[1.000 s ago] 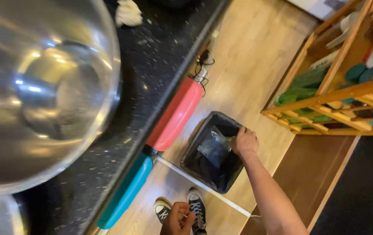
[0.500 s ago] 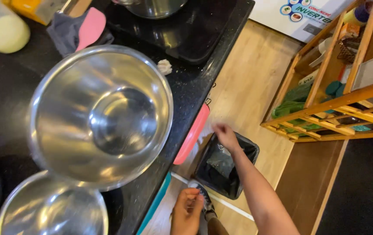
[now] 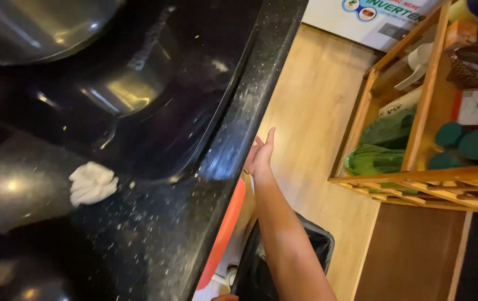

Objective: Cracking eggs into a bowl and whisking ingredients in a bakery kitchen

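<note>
Head view: nearest, a black bin stands on the wooden floor just beside the dark speckled bench. Only a sliver of the left hand shows at the bottom edge, so I cannot tell its grip. The right hand hangs above the floor, close to the bench edge, fingers straight and spread, holding nothing. A white crumpled lump lies on the bench. Farther off stands a wooden shelf.

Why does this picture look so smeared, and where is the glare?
Head view: motion blur softens everything, most of all the raised right hand; ceiling light glares off the black counter and the steel pot; the wooden shelf is warmly lit.
</note>
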